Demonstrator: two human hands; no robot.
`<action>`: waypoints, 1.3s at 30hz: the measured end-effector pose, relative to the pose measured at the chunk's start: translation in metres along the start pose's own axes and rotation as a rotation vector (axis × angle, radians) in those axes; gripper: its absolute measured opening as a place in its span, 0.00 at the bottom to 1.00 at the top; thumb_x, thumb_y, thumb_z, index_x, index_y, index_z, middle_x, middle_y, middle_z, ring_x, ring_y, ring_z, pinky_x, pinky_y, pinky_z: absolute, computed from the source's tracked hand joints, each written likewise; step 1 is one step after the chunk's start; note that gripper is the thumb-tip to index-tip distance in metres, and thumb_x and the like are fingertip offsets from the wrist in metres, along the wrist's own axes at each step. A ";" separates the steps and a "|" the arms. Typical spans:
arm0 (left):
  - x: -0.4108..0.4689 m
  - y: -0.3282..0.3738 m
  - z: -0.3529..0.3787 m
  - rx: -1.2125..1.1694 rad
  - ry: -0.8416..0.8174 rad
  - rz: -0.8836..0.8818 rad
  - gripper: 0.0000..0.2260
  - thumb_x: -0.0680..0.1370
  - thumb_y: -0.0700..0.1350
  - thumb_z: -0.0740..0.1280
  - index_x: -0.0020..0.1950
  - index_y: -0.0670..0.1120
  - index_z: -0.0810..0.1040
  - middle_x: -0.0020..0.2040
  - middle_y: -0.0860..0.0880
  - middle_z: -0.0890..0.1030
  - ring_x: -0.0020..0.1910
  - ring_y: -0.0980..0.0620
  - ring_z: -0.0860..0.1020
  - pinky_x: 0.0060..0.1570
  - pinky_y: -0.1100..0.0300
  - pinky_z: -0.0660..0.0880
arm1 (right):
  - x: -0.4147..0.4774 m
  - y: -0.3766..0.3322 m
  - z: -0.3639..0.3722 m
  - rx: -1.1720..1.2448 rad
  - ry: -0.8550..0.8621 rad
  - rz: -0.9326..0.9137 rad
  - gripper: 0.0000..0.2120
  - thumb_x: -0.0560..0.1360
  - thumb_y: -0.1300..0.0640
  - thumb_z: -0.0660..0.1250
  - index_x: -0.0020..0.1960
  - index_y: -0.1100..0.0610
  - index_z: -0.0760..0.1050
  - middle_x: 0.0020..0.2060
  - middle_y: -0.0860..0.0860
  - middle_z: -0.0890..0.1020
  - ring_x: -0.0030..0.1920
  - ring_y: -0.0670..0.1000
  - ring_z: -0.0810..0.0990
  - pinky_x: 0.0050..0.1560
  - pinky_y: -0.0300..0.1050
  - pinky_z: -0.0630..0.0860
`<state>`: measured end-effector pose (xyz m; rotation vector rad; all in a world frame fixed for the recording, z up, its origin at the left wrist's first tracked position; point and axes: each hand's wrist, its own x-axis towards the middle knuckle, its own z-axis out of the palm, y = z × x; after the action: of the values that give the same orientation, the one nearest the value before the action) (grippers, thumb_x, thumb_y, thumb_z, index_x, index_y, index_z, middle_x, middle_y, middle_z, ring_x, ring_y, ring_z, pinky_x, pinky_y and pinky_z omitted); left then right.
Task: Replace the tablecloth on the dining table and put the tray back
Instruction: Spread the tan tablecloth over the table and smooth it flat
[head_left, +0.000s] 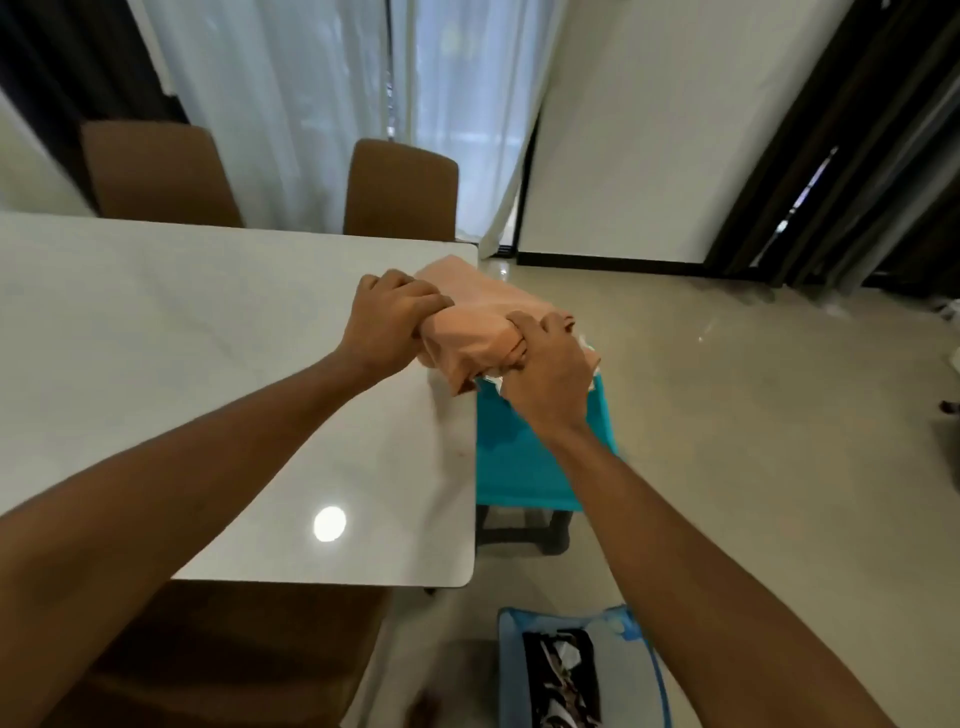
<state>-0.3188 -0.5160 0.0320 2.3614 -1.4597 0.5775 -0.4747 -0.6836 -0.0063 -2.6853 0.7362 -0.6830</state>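
Gripping the bunched peach cloth (467, 338) at the right edge of the table (182, 338), the left hand (387, 317) and right hand (545, 374) both have their fingers clamped on the fabric. To spread it well, locate two corners first, then open it across the bare top, keeping it off the floor. Count: one cloth, one teal stool (519, 467), three brown chairs (402, 192) and one blue bin (571, 675); no tray identifiable.

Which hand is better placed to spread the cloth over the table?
Likely left hand: it grips the bunched peach cloth over the glossy white table; right hand sits beyond the edge.
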 end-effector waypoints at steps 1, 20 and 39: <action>-0.019 -0.021 -0.008 0.049 0.007 -0.018 0.13 0.74 0.41 0.71 0.58 0.50 0.83 0.56 0.49 0.84 0.54 0.40 0.78 0.48 0.50 0.68 | -0.003 -0.023 0.014 0.001 -0.022 -0.033 0.28 0.67 0.44 0.57 0.68 0.39 0.68 0.59 0.48 0.73 0.60 0.59 0.75 0.55 0.67 0.76; -0.347 -0.290 0.004 0.105 -0.463 -0.209 0.19 0.79 0.41 0.69 0.69 0.52 0.77 0.72 0.42 0.74 0.72 0.36 0.70 0.70 0.38 0.65 | -0.169 -0.302 0.235 0.229 -0.299 0.270 0.26 0.81 0.39 0.61 0.73 0.52 0.70 0.75 0.57 0.66 0.71 0.61 0.70 0.69 0.59 0.69; -0.358 -0.287 -0.025 -0.334 -0.641 -0.691 0.37 0.71 0.69 0.64 0.78 0.59 0.59 0.80 0.45 0.57 0.78 0.37 0.53 0.73 0.37 0.52 | -0.110 -0.366 0.235 0.122 -0.332 0.275 0.21 0.79 0.48 0.62 0.71 0.50 0.72 0.69 0.55 0.72 0.69 0.58 0.70 0.68 0.57 0.71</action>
<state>-0.2086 -0.1014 -0.1338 2.6291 -0.7164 -0.5901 -0.2901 -0.2881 -0.1103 -2.4345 0.9131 -0.2008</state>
